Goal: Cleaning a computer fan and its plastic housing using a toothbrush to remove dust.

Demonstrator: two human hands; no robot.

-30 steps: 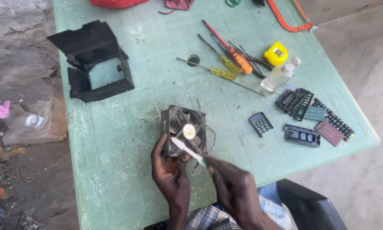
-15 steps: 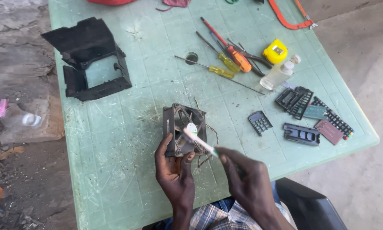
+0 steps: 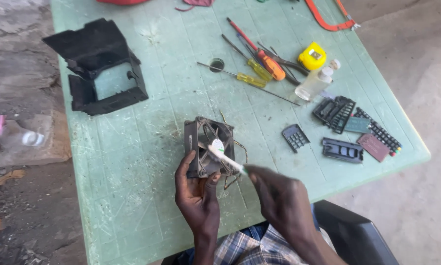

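My left hand (image 3: 197, 196) grips a dusty black square cooling fan (image 3: 208, 147) by its lower edge, holding it upright just above the pale green plastic table (image 3: 132, 162). Thin wires hang from the fan's right side. My right hand (image 3: 278, 196) holds a white toothbrush (image 3: 226, 159), its bristle end resting on the fan's hub and blades.
A black plastic housing (image 3: 99, 66) lies at the table's left rear. Screwdrivers (image 3: 259, 64), a yellow tape measure (image 3: 312, 55), a small clear bottle (image 3: 314, 83) and several black keypad and remote parts (image 3: 353, 130) lie to the right. A dark chair (image 3: 353, 235) sits by my right side. Debris litters the ground at left.
The fan has been tilted more upright and turned edge-on in my left hand. The toothbrush has shifted across the fan's face with my right hand.
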